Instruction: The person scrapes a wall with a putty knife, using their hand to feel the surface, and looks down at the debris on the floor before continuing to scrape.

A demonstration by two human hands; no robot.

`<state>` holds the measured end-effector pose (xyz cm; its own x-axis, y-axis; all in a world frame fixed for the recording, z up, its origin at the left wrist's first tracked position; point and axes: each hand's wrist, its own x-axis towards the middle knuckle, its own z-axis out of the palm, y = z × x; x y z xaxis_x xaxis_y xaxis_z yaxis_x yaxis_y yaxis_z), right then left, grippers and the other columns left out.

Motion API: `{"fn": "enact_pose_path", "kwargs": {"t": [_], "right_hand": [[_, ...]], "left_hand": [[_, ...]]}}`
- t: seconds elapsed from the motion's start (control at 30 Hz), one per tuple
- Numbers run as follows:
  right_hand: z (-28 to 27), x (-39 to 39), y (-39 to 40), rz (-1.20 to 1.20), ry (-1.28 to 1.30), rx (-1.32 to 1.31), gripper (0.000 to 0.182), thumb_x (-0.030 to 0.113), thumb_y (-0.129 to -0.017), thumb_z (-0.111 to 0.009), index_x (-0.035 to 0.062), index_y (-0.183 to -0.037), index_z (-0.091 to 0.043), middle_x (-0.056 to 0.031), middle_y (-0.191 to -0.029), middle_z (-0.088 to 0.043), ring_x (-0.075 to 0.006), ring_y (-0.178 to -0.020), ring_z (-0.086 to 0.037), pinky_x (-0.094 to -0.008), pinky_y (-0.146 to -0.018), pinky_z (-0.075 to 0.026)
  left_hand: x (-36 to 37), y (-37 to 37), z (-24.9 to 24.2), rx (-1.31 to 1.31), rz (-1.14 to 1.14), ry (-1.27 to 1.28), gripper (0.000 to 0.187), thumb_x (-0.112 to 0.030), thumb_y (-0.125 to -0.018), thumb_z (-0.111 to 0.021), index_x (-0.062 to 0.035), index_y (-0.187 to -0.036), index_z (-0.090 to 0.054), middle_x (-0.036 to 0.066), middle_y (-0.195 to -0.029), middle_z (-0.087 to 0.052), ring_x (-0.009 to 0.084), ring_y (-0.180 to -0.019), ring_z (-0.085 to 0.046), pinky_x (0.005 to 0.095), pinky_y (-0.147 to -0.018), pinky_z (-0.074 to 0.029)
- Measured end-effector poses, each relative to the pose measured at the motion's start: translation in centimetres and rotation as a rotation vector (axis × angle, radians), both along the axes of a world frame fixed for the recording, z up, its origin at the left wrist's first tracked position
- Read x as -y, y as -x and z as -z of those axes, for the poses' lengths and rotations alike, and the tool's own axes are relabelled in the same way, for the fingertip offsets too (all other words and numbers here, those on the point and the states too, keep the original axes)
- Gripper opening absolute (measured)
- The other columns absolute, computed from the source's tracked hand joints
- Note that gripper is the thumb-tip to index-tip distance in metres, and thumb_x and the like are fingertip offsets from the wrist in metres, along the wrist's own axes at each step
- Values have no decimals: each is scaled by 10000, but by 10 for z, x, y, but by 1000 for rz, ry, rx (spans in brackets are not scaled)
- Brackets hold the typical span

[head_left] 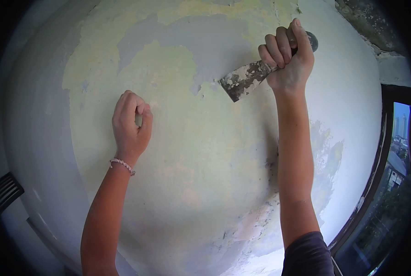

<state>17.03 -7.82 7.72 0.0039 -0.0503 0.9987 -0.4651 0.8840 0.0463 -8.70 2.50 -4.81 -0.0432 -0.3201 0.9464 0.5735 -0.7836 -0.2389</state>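
Right hand: The right hand is closed firmly, its fingers wrapped around the dark handle of a metal scraper with a flat, paint-flecked blade.
Scraper: It slants down and left from the fist, at upper right of the view, its broad edge over the wall near a grey patch; whether the edge touches cannot be told.
Left hand: The left hand is loosely curled before the wall, thumb tip against the bent fingers around a small gap; whether it pinches anything is unclear.
Wrist: A pale braided bracelet circles the left one.
Wall: The pale green, grey and white wall has ragged, peeling patches.
Right side: A dark-framed window shows buildings and greenery.
Left edge: A dark slatted object stands out.
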Motion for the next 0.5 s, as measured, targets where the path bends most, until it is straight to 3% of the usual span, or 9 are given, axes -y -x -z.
{"fn": "enact_pose_path", "kwargs": {"t": [0.1,0.2,0.3,0.43,0.5], "right_hand": [[-5,6,-8,42,-107,15,437,253,-990,-482,165,-589,-333,60,-470,-210,-78,-392,-186,-236,-375,-191],[-10,-4,-20,-36,-128,-91,432,243,-987,-486,159,-593,-331,61,-478,-219,-84,-399,-168,-241,-382,-170],[-2,-9,-2,-79,95,-91,426,228,-991,-465,153,-594,-333,58,-477,-216,-87,-400,-160,-245,-385,-170],[-8,9,-31,-125,-204,52,389,240,-989,-479,152,-629,-361,57,-471,-225,-76,-400,-174,-240,-379,-198],[-2,-16,-11,-112,-20,-15,397,245,-992,-477,158,-620,-368,61,-469,-229,-73,-400,-185,-234,-372,-192]], "left_hand": [[-1,-1,0,-16,-29,-3,190,66,-770,-537,-38,-751,-379,86,-715,-401,251,-653,-413,347,-607,-378],[-2,0,0,-31,-36,-13,189,60,-821,-514,-29,-773,-354,76,-741,-368,202,-653,-378,282,-626,-377],[0,-1,0,-3,-13,13,194,73,-764,-539,-38,-751,-380,87,-715,-399,249,-648,-418,342,-604,-381],[-1,0,-1,-10,-29,-1,194,78,-762,-539,-33,-753,-380,89,-715,-393,249,-650,-421,343,-601,-384],[-2,-1,-1,-11,-9,-6,194,80,-761,-539,-32,-754,-380,89,-716,-393,249,-650,-421,343,-602,-385]]}}
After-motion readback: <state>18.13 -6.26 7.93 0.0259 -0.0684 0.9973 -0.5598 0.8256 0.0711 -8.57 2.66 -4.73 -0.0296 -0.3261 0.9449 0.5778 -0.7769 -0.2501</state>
